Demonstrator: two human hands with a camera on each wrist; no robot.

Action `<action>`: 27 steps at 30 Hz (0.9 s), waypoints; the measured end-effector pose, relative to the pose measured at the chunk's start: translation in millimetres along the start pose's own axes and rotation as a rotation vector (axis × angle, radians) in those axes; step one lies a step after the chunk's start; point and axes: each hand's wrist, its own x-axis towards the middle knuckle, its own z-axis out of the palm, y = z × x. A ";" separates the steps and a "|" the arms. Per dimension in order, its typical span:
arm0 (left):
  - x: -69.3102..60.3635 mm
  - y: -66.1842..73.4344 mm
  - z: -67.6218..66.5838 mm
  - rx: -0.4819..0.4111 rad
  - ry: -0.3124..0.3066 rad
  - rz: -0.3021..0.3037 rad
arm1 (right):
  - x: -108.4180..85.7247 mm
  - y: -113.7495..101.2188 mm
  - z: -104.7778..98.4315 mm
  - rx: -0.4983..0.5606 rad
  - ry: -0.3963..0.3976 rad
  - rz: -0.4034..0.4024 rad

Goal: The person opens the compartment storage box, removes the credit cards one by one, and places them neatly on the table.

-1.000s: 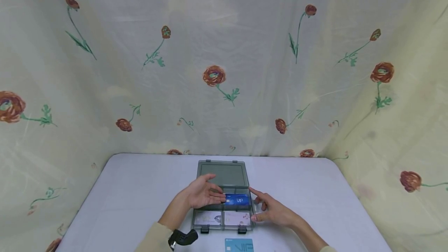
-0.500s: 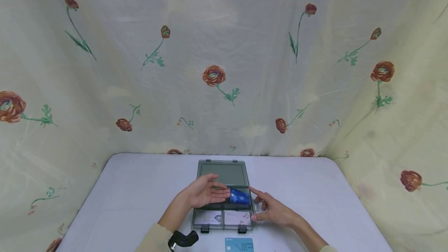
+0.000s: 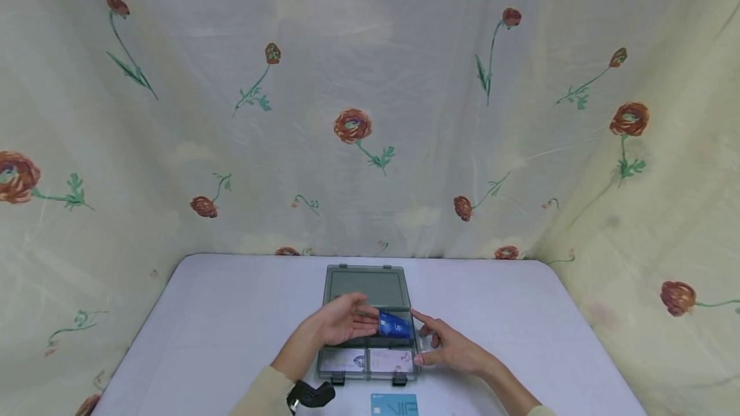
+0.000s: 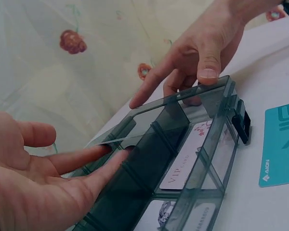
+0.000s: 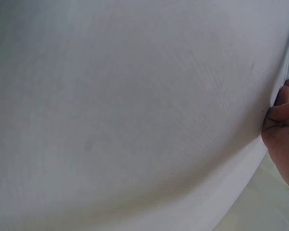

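A blue bank-style card sits tilted in the back row of a dark translucent compartment box, left end raised. My left hand reaches palm-up over the box, its extended fingers at the card's left end; in the left wrist view its fingertips go beneath a thin sheet-like edge, with the thumb apart. My right hand rests along the box's right side, index finger at the back corner, thumb near the front. Two pale cards, left card and right card, lie in the front compartments.
The box's lid lies back behind it. Nearer on the white table lies a teal card, in front of the latches. A flowered curtain hangs behind and at both sides.
The blue card has gone from lying fairly level to tilted, left end up, and shifted slightly right. My left fingers have come further under its end. The right hand stays put.
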 end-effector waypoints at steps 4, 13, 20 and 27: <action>3.1 -1.4 2.3 0.030 0.043 0.002 | -0.5 -0.1 0.3 0.003 0.000 0.015; 4.8 -0.5 11.3 0.154 0.186 0.005 | -0.2 2.9 1.0 -0.008 0.008 0.001; 3.7 0.3 13.2 0.210 0.235 0.005 | 0.9 3.8 1.2 -0.008 0.007 0.005; 2.2 0.5 13.1 0.214 0.245 0.006 | 1.1 4.1 1.1 -0.003 0.004 0.002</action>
